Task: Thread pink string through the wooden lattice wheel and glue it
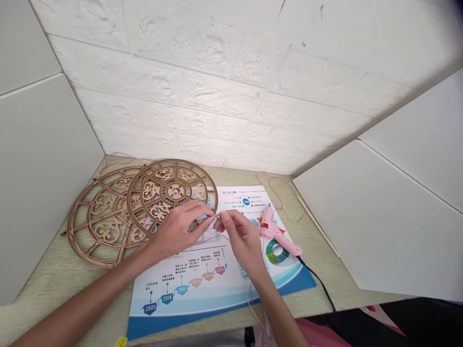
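Note:
Over the printed poster [173, 308], my left hand [183, 224] and my right hand [240, 236] meet with their fingertips almost touching. Both pinch thin string or wire, its exact kind too small to tell. A red strand [213, 237] runs below the fingers, and pale and red strands hang under my right wrist. Left of my hands lies a round gold-brown openwork disc [176, 164], partly over a second larger disc [81, 241] with red and white strands along its rings. My left hand covers the upper disc's lower right edge.
A pink glue gun [280, 236] rests on the poster at right, its black cord [321, 284] running off the front edge. Loose red and white strands [278, 193] lie near the back wall. White panels [390, 217] stand on both sides of the table [333, 274].

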Motion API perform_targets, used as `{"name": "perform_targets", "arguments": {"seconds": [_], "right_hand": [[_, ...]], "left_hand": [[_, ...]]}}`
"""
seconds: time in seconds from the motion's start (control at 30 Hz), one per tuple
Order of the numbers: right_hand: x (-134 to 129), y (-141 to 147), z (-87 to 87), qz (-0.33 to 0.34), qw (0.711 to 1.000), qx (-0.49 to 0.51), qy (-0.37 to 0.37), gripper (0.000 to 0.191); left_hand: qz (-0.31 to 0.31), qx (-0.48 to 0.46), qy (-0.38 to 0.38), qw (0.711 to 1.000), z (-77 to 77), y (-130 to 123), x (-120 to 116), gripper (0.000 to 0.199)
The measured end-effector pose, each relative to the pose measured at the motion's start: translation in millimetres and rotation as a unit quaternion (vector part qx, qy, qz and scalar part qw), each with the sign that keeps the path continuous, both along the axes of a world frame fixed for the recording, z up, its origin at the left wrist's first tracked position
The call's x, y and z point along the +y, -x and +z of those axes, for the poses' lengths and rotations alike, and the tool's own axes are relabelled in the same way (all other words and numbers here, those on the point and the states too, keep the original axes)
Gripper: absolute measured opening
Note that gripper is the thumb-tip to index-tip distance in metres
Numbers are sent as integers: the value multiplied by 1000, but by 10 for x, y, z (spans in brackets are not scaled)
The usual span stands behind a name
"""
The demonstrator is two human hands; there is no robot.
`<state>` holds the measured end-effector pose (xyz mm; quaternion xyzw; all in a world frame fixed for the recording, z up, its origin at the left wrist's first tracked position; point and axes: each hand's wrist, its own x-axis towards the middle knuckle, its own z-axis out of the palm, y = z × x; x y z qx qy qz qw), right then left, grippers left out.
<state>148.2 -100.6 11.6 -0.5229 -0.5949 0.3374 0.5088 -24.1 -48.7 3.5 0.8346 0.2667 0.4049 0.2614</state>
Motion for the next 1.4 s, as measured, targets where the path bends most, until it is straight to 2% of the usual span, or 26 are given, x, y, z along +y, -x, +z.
{"name": "perform_targets", "arguments": {"seconds": [0.1,0.2,0.4,0.6,0.77,1.0,1.2,1.4], "right_hand": [[2,-21,-1,11,999,36,19,32],[3,-29,-19,6,999,32,0,28],[4,21,-54,-16,998,-28,-46,18],[-5,57,-52,-23,993,-93,-72,23],[-13,65,-69,-30,985,-147,-87,25],[-12,81,-72,-30,979,-173,-99,25],[-21,104,-93,-13,993,-101,-59,28],[38,139,-89,12,999,39,31,39]], "left_hand": [[9,-2,-14,1000,4,-1,4,15],[10,-3,-18,1000,15,2,6,14],[3,-16,-34,999,23,8,1,13],[-6,-12,1,1000,34,2,-12,12],[14,12,14,1000,51,2,-37,14],[20,20,18,999,39,-10,-44,16],[14,-1,13,1000,77,9,-30,15],[36,-9,-64,997,40,11,-1,15]]}}
